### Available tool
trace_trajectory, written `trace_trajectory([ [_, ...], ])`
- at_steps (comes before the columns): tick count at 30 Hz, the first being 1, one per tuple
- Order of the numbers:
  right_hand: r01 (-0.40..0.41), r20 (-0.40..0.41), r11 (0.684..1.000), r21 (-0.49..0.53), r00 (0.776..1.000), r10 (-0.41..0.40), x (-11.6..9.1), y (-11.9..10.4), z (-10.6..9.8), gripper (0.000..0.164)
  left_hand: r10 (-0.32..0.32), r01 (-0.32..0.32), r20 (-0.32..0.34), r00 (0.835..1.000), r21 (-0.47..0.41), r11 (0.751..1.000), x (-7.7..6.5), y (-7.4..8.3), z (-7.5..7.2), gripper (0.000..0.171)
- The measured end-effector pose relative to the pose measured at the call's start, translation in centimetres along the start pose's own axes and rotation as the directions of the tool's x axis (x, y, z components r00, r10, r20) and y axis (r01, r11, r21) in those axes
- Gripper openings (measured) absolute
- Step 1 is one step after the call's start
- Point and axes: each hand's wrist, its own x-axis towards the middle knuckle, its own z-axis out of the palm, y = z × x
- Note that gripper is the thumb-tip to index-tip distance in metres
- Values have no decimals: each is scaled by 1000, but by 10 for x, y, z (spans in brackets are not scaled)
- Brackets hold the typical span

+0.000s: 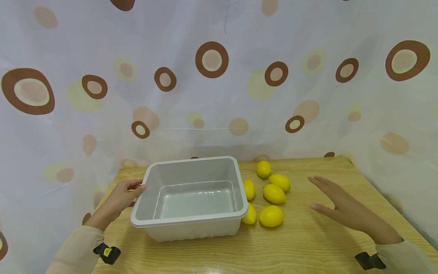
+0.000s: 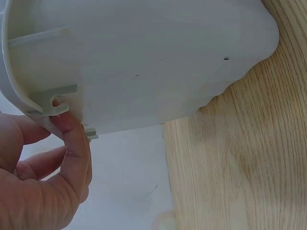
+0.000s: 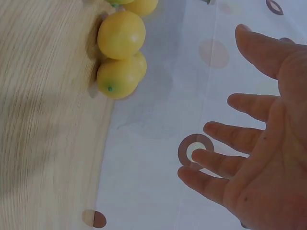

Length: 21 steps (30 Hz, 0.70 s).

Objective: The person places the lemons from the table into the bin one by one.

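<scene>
A light grey plastic bin (image 1: 196, 199) with nothing inside stands left of centre in the head view. My left hand (image 1: 119, 198) grips its left rim, thumb on top. In the left wrist view the fingers of the left hand (image 2: 53, 167) curl under the rim beside a small moulded hook. Several yellow lemons (image 1: 274, 193) lie just right of the bin, two partly hidden behind its right wall. My right hand (image 1: 349, 207) hovers right of the lemons, its fingers extended and holding nothing. Lemons (image 3: 121, 36) also show at the top of the right wrist view.
Everything stands on a wooden table (image 1: 308, 243) with a light grain. A pale curtain (image 1: 212, 99) with brown and beige circles hangs behind the table and along its sides. Dark straps (image 1: 370, 261) are worn at both wrists over beige sleeves.
</scene>
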Motion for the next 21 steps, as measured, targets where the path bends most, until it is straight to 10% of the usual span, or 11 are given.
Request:
trace_trajectory([
  [21, 106, 80, 991, 80, 990, -113, 27, -21, 54, 58, -10, 10, -14, 1000, -10, 1000, 0, 0, 1, 52],
])
